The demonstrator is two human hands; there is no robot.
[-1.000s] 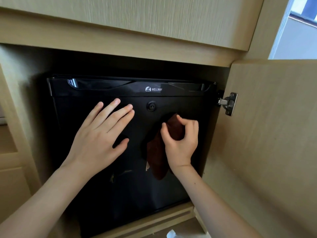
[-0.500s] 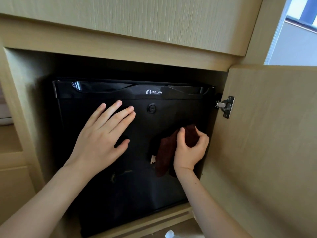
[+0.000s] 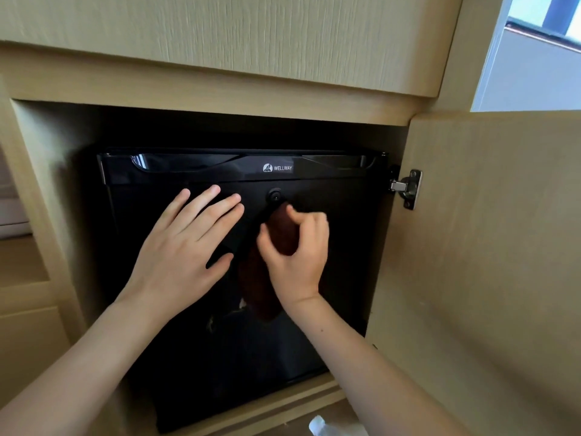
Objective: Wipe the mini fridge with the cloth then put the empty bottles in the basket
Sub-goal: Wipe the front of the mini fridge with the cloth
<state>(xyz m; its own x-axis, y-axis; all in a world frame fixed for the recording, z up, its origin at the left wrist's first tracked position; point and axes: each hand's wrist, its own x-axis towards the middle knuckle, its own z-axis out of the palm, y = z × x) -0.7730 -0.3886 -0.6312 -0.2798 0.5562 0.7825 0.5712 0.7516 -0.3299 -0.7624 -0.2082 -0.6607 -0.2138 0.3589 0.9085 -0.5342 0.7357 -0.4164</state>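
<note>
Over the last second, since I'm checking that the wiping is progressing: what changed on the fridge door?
The right hand, gripping the cloth, swept right across the door of the mini fridge, then back left and up to just under the lock. The left hand stayed flat on that door.

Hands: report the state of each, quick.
Left hand: open, fingers flat on the fridge.
Right hand: closed, gripping the cloth against the fridge.

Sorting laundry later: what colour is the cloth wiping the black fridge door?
A dark reddish-brown cloth, gripped by the right hand; the head view shows it.
</note>
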